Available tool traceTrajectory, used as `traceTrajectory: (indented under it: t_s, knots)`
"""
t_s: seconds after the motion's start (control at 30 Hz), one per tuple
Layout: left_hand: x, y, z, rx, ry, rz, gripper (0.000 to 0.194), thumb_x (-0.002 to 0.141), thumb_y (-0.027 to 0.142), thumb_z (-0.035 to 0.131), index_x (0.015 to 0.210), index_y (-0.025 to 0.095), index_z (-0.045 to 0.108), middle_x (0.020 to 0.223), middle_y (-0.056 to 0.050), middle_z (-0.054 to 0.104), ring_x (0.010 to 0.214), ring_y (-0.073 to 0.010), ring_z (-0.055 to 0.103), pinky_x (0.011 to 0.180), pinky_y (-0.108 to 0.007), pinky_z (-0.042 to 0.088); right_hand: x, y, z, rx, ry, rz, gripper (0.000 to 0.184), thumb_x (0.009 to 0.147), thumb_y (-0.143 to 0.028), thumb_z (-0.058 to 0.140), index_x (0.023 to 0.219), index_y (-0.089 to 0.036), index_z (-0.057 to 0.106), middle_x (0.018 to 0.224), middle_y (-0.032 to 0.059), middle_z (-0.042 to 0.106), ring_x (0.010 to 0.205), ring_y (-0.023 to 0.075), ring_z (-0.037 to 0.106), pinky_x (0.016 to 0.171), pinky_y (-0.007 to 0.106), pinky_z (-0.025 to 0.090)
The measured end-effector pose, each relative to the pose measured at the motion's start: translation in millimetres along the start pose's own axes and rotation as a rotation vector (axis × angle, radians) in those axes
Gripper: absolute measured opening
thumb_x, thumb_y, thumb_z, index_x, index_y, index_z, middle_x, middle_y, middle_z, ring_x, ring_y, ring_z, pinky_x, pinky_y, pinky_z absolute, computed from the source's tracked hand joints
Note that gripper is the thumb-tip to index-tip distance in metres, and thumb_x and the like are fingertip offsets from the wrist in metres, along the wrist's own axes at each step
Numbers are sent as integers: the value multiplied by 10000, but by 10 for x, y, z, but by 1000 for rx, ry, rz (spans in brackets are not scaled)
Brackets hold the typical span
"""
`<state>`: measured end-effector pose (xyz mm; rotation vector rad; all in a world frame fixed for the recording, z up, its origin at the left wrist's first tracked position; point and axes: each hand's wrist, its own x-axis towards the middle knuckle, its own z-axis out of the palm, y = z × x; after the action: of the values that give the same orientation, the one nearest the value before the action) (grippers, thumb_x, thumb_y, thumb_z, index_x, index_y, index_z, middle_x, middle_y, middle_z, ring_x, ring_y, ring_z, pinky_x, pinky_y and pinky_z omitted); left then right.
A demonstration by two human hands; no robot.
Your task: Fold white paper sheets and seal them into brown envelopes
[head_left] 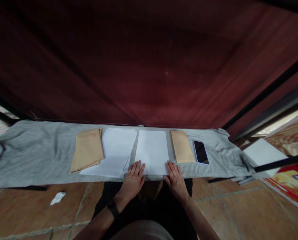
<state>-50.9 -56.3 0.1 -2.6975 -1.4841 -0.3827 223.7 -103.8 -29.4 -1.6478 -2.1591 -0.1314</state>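
A white sheet of paper [152, 150] lies flat in front of me on a grey cloth. At its lower left corner rests my left hand [134, 176], flat with the fingers stretched out. My right hand [174, 178] lies at the lower right corner, fingers extended, the fingertips at the paper's edge. Neither hand grips anything. Left of the sheet are more white papers [116, 150], loosely overlapping. Several brown envelopes [89, 146] are stacked beyond them, partly on the papers. To the right of the sheet lies a narrower brown envelope [182, 146], possibly more than one.
The grey cloth [51, 146] covers a narrow bench before a dark red panel [149, 83]. A phone [201, 152] lies at the right. Black metal bars [269, 90] rise at the right. On the tiled floor is a white scrap [58, 198]; a red and yellow box [292, 183] stands right.
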Motion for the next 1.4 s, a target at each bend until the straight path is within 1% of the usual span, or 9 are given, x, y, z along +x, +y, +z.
traceTrajectory:
  t_s: [0.2, 0.5, 0.7, 0.8, 0.9, 1.07, 1.17, 1.3, 1.4]
  knots:
    - [79, -18, -124, -53, -69, 4, 493, 913, 248, 505, 1403, 234, 554, 1490, -105, 515, 1352, -335, 496, 1065, -491, 450, 61, 17, -75, 64, -76, -21, 543, 1021, -363, 440, 1534, -210, 348, 1523, 133, 463, 1414, 266, 422, 1186, 544, 279]
    - [182, -31, -180, -62, -127, 0, 454, 914, 131, 453, 1331, 225, 609, 1423, -93, 587, 1298, -291, 545, 1040, -451, 454, 150, 59, -116, 174, -107, 45, 478, 971, -331, 535, 1439, -238, 506, 1475, 104, 528, 1365, 260, 484, 1167, 515, 323]
    - [195, -61, -328, -110, -144, 41, 458, 891, 31, 435, 1263, 209, 636, 1273, -82, 689, 1205, -224, 616, 1042, -397, 456, 175, 184, -144, 303, -102, 60, 338, 986, -250, 472, 1261, -262, 669, 1357, 65, 637, 1270, 228, 573, 1128, 504, 391]
    - [133, -58, -330, -118, -118, 60, 421, 919, 102, 483, 1308, 207, 602, 1326, -89, 658, 1241, -230, 596, 1072, -410, 439, 194, 217, -166, 366, -65, 98, 304, 996, -278, 473, 1162, -268, 728, 1272, 62, 690, 1209, 233, 616, 1097, 505, 437]
    - [100, -94, -279, -160, -104, 69, 434, 936, 269, 555, 1367, 213, 559, 1431, -92, 579, 1310, -253, 545, 1085, -436, 440, 229, 199, -200, 447, -57, 138, 306, 1005, -326, 467, 1114, -272, 748, 1212, 59, 719, 1180, 240, 635, 1088, 509, 455]
    - [190, -237, -238, -242, -116, 7, 345, 963, 186, 453, 1235, 188, 663, 1307, -99, 672, 1225, -226, 615, 1062, -402, 473, 227, 134, -274, 652, -83, 245, 324, 1005, -405, 464, 1096, -279, 748, 1176, 39, 734, 1151, 238, 657, 1045, 464, 506]
    - [229, -308, -292, -299, -86, -12, 335, 990, 230, 411, 1169, 186, 690, 1219, -99, 715, 1139, -223, 661, 1027, -397, 501, 170, 130, -313, 710, -108, 294, 306, 994, -415, 484, 1088, -288, 747, 1129, 34, 749, 1091, 240, 685, 996, 443, 538]
    - [191, -368, -369, -376, -147, 34, 251, 965, 239, 477, 1009, 225, 724, 1131, -51, 747, 1049, -211, 693, 990, -377, 521, 108, 168, -328, 682, -137, 240, 259, 963, -358, 542, 1122, -285, 733, 1232, 44, 709, 1182, 239, 639, 1042, 451, 505]
    - [157, -422, -383, -422, -182, 66, 196, 908, 173, 545, 943, 241, 726, 1181, -28, 734, 1119, -198, 668, 1019, -350, 507, 115, 184, -302, 608, -143, 144, 276, 954, -306, 554, 1176, -284, 717, 1300, 50, 674, 1273, 241, 574, 1097, 484, 452]
